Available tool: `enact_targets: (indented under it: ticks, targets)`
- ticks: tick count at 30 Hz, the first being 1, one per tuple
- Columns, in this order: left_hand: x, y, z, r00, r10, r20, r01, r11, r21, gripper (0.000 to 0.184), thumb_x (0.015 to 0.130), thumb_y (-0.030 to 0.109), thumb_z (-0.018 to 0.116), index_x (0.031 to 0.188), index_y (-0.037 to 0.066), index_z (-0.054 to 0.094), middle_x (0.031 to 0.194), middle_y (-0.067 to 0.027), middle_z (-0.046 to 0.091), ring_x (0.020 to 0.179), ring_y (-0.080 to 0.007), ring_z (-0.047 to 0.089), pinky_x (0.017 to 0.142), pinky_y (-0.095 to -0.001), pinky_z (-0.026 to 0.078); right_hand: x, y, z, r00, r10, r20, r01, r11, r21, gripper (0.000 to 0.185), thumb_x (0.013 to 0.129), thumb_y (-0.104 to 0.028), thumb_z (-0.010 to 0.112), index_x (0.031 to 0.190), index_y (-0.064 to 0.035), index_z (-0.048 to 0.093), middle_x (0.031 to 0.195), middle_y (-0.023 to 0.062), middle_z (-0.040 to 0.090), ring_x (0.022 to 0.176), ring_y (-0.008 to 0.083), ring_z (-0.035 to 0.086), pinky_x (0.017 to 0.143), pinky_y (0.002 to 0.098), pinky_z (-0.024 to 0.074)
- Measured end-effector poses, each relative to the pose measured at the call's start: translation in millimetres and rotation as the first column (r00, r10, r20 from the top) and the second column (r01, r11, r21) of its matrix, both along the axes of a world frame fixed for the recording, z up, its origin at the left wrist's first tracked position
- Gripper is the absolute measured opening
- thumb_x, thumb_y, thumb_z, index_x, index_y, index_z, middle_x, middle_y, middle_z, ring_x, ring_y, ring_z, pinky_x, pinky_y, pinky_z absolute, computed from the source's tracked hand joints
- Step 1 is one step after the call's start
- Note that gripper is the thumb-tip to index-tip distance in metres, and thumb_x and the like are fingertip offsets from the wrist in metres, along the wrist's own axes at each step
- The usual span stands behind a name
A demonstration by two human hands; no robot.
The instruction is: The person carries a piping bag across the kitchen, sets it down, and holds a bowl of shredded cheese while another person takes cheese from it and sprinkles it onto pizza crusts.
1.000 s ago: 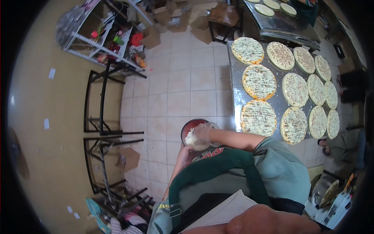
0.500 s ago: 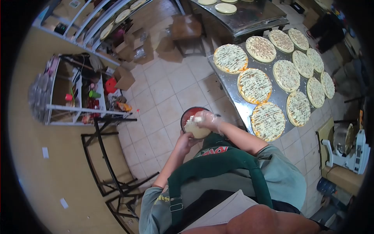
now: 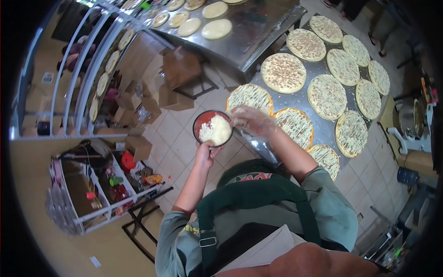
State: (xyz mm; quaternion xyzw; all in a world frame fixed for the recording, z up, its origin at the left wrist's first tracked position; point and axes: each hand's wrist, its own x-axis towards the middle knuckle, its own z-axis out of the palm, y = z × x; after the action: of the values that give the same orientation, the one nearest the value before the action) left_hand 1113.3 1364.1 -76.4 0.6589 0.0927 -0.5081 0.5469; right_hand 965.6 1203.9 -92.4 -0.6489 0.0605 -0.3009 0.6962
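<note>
A dark-rimmed bowl (image 3: 201,122), red inside, is held out in front of me by my left hand (image 3: 206,153), thumb over its near rim. White shredded cheese (image 3: 218,130) fills much of it. My right hand (image 3: 253,121), in a clear plastic glove, is just right of the bowl, above the near edge of a topped pizza (image 3: 249,97). Motion smears its fingers, so whether they hold anything is unclear. Beside it lies another pizza (image 3: 294,127) with orange edges, white topping and dark streaks. Several more pizzas cover the metal table (image 3: 295,101).
A second metal table (image 3: 258,32) with plain dough rounds (image 3: 217,28) stands beyond. To the left are a wooden stool (image 3: 181,68), cardboard boxes (image 3: 138,147), a rack with rounds (image 3: 102,84) and a cluttered white shelf (image 3: 99,184). A person's legs show at the upper right.
My right hand has come out of the bowl and moved right over the near pizza. The bowl, in my left hand, has shifted left and up. My view has turned.
</note>
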Motion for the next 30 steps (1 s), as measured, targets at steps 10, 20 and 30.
enact_targets:
  ticks: [10, 20, 30]
  targets:
    - [-26, -104, -8, 0.842, -0.487, -0.231, 0.422, 0.862, -0.281, 0.061, 0.064, -0.003, 0.041, 0.118, 0.010, 0.016, 0.105, -0.0163, 0.041, 0.081, -0.0304, 0.054, 0.060, -0.0370, 0.051, -82, -117, -11, 0.838, -0.476, -0.268, 0.439, 0.295, 0.849, 0.022, 0.081, -0.018, 0.048, 0.096, -0.0022, 0.046, 0.087, 0.0065, 0.052, 0.078, 0.0149, 0.051, 0.073, 0.0283, 0.0437]
    - [55, -157, -3, 0.825, -0.541, -0.164, 0.523, 0.840, -0.145, 0.048, 0.063, -0.002, 0.040, 0.110, -0.001, 0.036, 0.101, -0.0160, 0.048, 0.088, -0.0302, 0.051, 0.072, -0.0407, 0.046, -45, -165, -7, 0.717, -0.505, -0.480, 0.680, 0.358, 0.640, 0.022, 0.077, -0.006, 0.051, 0.099, -0.0032, 0.048, 0.096, 0.0108, 0.051, 0.087, 0.0170, 0.052, 0.073, 0.0246, 0.0462]
    - [145, -211, 7, 0.817, -0.562, -0.130, 0.548, 0.827, -0.130, 0.049, 0.064, -0.003, 0.038, 0.112, -0.001, 0.030, 0.103, -0.0190, 0.046, 0.087, -0.0307, 0.053, 0.070, -0.0398, 0.050, -8, -222, -73, 0.221, -0.459, -0.860, 0.774, 0.619, -0.131, 0.032, 0.068, -0.026, 0.057, 0.095, -0.0093, 0.057, 0.093, 0.0094, 0.058, 0.081, 0.0186, 0.055, 0.070, 0.0278, 0.0416]
